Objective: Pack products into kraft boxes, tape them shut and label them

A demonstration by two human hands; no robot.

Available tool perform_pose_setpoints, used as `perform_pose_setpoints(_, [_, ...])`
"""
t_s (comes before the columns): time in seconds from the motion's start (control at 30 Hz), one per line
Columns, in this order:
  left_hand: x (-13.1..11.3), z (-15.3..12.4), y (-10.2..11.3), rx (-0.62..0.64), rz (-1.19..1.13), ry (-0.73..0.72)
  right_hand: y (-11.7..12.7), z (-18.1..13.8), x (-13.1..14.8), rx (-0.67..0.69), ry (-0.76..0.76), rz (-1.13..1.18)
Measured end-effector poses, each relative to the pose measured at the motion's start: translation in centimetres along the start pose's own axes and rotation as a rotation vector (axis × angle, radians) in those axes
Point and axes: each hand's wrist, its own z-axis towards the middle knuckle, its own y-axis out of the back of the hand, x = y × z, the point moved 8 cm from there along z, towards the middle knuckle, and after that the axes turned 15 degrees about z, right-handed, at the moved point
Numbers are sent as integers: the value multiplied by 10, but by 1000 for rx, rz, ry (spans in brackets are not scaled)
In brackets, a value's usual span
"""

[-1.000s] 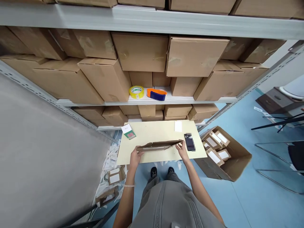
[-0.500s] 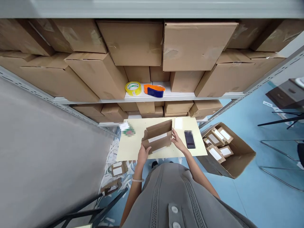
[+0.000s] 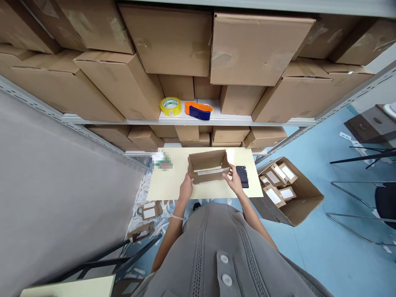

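Hands: two. Held open box: one. Phone: one. Yellow tape roll: one. Orange-and-blue item: one. Big floor carton: one.

Yel. tape roll nr. orange/blue item on wht. shelf

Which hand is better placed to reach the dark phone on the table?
Likely the right hand: it holds the cardboard box at the end nearest the phone, while the left hand holds the opposite end.

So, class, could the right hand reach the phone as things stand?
Probably yes: the phone lies just beside the right hand, nothing visibly between them, though that hand holds the open cardboard box.
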Motion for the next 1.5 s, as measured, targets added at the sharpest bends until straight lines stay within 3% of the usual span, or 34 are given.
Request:
perform_pose_setpoints(0.3, [-13,3,-24,26,-32,-61,12,-26,-13,-70,-84,-294])
perform_pose_setpoints(0.57, [-7,4,-20,39,-137,-142,4,-26,-14,-3,-88,-194])
perform_pose_setpoints(0.87, [16,0,-12,77,-199,-143,-9,-20,-9,71,-66,-133])
perform_pose_setpoints(1.13, [26,9,-8,197,-131,-143,-8,-9,-26,44,-144,-80])
perform_pose_setpoints(1.3, [30,18,-5,98,-190,-71,-5,-5,-23,-52,-79,-87])
perform_pose_setpoints(1.5, [38,22,-3,-102,-377,114,1,3,-36,-239,-140,-132])
